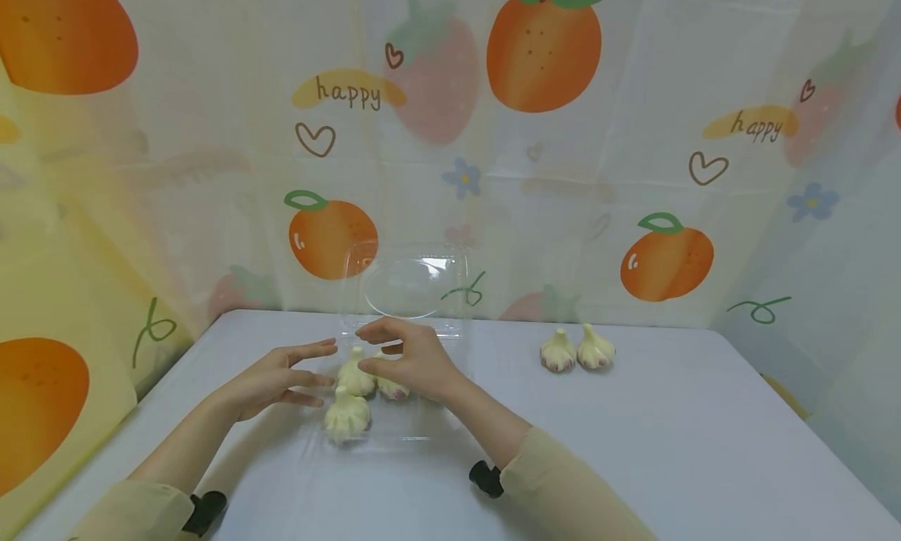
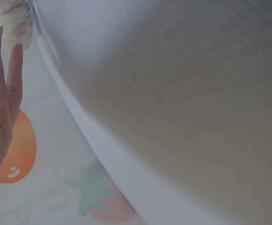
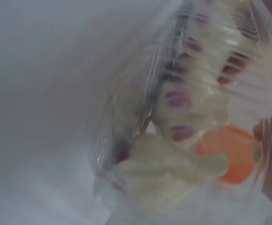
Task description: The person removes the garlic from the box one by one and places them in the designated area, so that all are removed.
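A clear plastic clamshell box (image 1: 394, 438) lies on the table with its lid (image 1: 404, 287) raised at the back. At its left side I see garlic bulbs: one at the front (image 1: 348, 417), one behind it (image 1: 355, 378), and another (image 1: 393, 389) partly covered by my right hand (image 1: 415, 361). That hand hovers over the box, thumb and fingers apart, gripping nothing visible. My left hand (image 1: 278, 381) is beside the box's left edge, fingers spread and nearly straight. In the right wrist view the garlic (image 3: 192, 108) shows blurred through the plastic wall.
Two more garlic bulbs, one on the left (image 1: 558, 352) and one on the right (image 1: 595, 349), stand side by side towards the back right of the white table (image 1: 633, 447). A fruit-patterned curtain (image 1: 549, 173) hangs directly behind the table.
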Demonstrator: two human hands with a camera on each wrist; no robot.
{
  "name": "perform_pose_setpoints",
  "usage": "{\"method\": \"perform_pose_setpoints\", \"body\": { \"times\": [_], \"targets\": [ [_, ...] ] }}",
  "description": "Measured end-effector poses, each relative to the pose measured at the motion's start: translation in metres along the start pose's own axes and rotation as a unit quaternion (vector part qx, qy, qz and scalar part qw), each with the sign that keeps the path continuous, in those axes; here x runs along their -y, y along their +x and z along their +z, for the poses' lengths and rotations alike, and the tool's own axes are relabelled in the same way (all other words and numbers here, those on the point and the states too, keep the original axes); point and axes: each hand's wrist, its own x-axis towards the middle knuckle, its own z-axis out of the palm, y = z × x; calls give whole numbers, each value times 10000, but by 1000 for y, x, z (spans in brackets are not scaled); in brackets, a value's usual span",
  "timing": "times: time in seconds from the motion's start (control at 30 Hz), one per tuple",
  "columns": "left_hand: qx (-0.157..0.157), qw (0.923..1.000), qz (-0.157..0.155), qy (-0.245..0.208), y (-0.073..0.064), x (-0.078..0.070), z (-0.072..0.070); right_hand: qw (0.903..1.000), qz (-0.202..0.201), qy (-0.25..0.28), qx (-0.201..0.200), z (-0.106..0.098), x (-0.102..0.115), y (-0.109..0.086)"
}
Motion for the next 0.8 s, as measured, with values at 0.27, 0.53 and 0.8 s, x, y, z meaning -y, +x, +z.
{"method": "perform_pose_setpoints", "body": {
  "times": [0.27, 0.53, 0.8],
  "targets": [
    [-30, 10000, 2, -40, -2, -2, 0, 9983, 203, -28, 538, 21, 1, 5],
    [-74, 9999, -91, 8, -2, -2, 1, 9942, 194, -440, 961, 33, -2, 5],
    [-33, 10000, 7, 0, 0, 0, -1, 9911, 496, -709, 1011, 38, -7, 3]
  ]
}}
